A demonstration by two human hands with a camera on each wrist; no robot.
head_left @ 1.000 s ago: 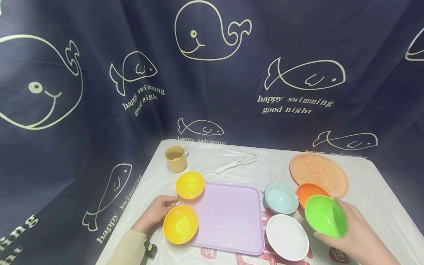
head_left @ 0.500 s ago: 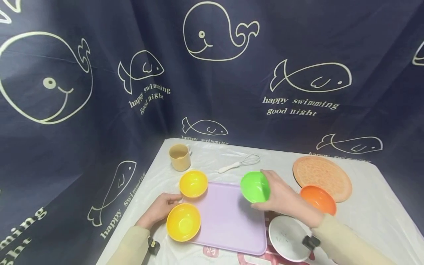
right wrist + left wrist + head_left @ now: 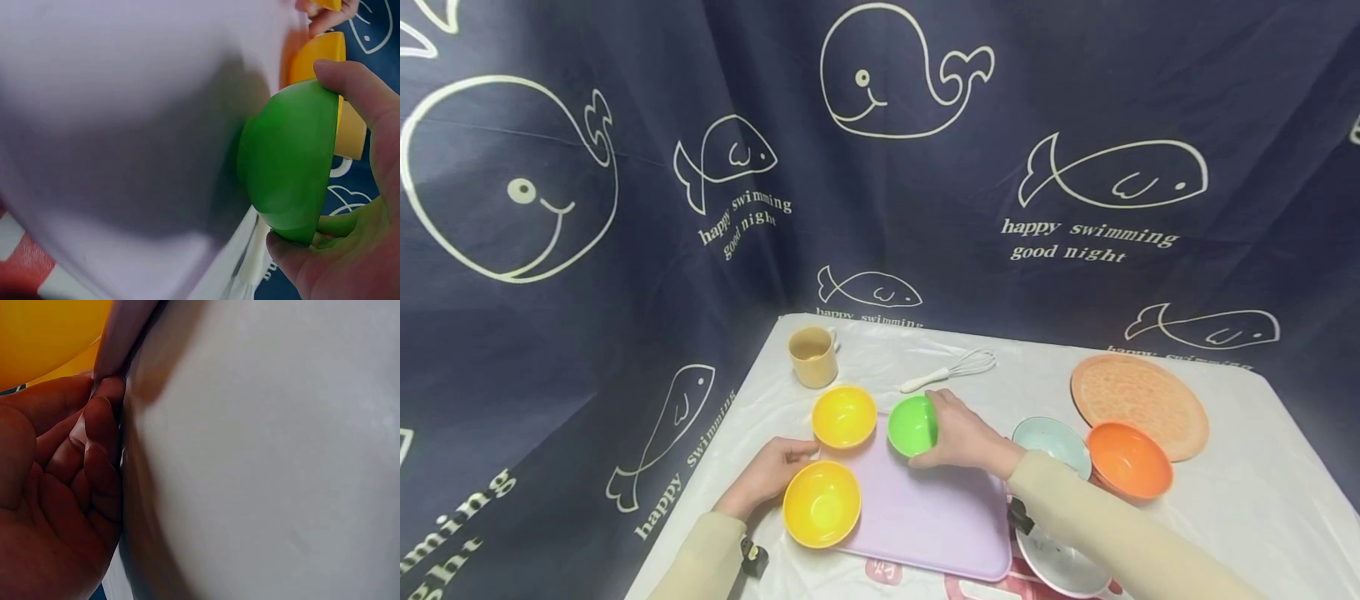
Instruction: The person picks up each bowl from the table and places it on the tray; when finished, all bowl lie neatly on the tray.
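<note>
My right hand [image 3: 964, 433] grips a green bowl [image 3: 910, 425] by its rim, thumb and fingers on opposite sides. The bowl is upright, close over the far part of a lilac tray [image 3: 940, 521]; in the right wrist view its green base [image 3: 244, 150] is right at the tray surface. My left hand [image 3: 767, 475] pinches the tray's left edge, its curled fingers and thumb meeting there in the left wrist view. Two yellow bowls stand along that left side, one farther back [image 3: 845, 417] and one nearer [image 3: 822, 504].
Behind the tray are a tan mug [image 3: 813, 358] and a white whisk [image 3: 947, 372]. To the right stand a light blue bowl [image 3: 1051, 442], an orange bowl [image 3: 1129, 458] and a white bowl [image 3: 1063, 567], partly under my right sleeve. A pizza-patterned round board [image 3: 1138, 400] lies behind them.
My right hand has carried the green bowl leftward from beside the orange bowl to over the tray, near the farther yellow bowl. The left hand has stayed at the tray edge.
</note>
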